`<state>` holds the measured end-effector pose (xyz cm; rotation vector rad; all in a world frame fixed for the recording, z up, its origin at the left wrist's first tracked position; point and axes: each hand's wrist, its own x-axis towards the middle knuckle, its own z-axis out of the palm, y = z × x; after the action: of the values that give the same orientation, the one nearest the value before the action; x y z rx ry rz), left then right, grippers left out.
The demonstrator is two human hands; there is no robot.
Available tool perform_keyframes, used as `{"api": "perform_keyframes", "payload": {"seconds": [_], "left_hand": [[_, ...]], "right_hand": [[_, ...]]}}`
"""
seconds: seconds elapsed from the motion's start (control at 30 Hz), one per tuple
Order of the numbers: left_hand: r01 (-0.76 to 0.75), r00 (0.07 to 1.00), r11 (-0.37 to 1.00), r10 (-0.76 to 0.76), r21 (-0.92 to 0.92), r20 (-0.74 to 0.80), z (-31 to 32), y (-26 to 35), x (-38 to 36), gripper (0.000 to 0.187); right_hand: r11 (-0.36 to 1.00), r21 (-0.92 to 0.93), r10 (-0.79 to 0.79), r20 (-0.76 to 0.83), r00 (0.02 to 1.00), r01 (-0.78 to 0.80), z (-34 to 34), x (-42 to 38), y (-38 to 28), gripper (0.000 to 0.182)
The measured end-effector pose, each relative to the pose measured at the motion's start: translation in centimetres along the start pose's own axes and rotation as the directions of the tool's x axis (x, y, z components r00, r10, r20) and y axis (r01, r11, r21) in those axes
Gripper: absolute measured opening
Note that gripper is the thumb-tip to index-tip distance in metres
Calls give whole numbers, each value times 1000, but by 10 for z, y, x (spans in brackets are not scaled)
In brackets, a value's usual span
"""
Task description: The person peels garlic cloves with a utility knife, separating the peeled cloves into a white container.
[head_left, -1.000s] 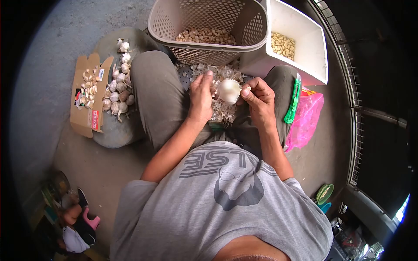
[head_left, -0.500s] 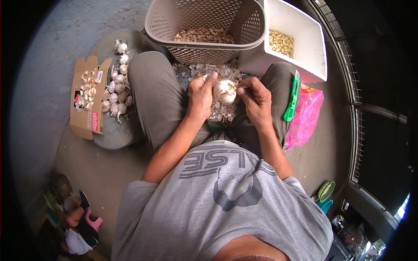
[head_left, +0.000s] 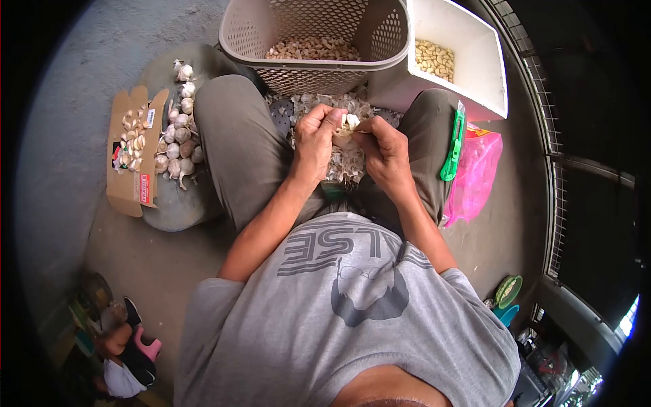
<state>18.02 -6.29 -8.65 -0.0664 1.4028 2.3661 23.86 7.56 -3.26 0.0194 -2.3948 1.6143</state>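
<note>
Between my knees, my left hand (head_left: 314,144) is closed around a partly peeled garlic bulb (head_left: 344,138), thumb on top. White cloves show at the bulb's upper side. From the other side my right hand (head_left: 385,152) pinches papery garlic skin at the bulb's edge; its fingertips are partly hidden. Beneath both hands lies a heap of loose garlic skins (head_left: 347,165). A green box cutter (head_left: 454,146) rests on my right thigh, its blade end pointing away from me.
Ahead stand a brown perforated basket (head_left: 313,66) and a white foam box (head_left: 468,64), both holding cloves. To the left, whole garlic bulbs (head_left: 182,134) and a cardboard box (head_left: 125,190) with cloves sit on a round seat. A pink plastic bag (head_left: 478,176) lies right. Another person (head_left: 122,349) is behind left.
The garlic bulb has turned and tipped between my hands, and more of its cloves show. My right hand has moved slightly left, closer to my left hand.
</note>
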Motion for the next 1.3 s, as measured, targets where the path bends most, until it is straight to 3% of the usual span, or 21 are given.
{"api": "perform_keyframes", "payload": {"seconds": [0.2, 0.3, 0.4, 0.53, 0.63, 0.73, 0.83, 0.87, 0.97, 1.2, 1.3], "left_hand": [[139, 989, 970, -146, -198, -21, -2, 7, 1, 23], [159, 979, 954, -186, -254, -86, 3, 6, -1, 24], [173, 975, 939, -207, -296, -86, -2, -2, 1, 26], [203, 948, 881, -287, -428, -140, -7, -2, 3, 28], [162, 962, 943, -217, -292, -165, -6, -1, 1, 34], [207, 975, 948, -222, -243, -34, 4, 5, -2, 38], [215, 977, 955, -210, -202, 46, 8, 2, -3, 39], [219, 976, 955, -214, -200, 49, 4, 0, -3, 39], [232, 972, 937, -236, -260, 17, 1, 5, -3, 34], [186, 977, 927, -211, -326, -43, 1, 9, -4, 22], [125, 987, 926, -154, -355, -53, 3, 11, -3, 17]], "right_hand": [[996, 77, 43, 13, 999, -44, 1, -1, 2, 13], [973, 184, 138, 29, 990, -141, -2, 0, 3, 11], [963, 234, 121, 54, 991, -130, -3, 0, 6, 7], [847, 503, 186, 29, 982, -175, -2, 0, 10, 9], [778, 596, 234, 15, 972, -197, -7, 3, 11, 10], [934, 289, 203, 49, 978, -209, -5, 7, 13, 12], [948, 232, 191, 128, 973, -217, -2, 3, 9, 12], [893, 345, 243, 168, 955, -288, -5, 2, 12, 14], [719, 628, 227, 194, 954, -298, -11, 4, 11, 17], [417, 846, 245, 248, 937, -333, -19, 6, 0, 10], [461, 828, 167, 272, 948, -319, -25, 6, 19, 7]]}}
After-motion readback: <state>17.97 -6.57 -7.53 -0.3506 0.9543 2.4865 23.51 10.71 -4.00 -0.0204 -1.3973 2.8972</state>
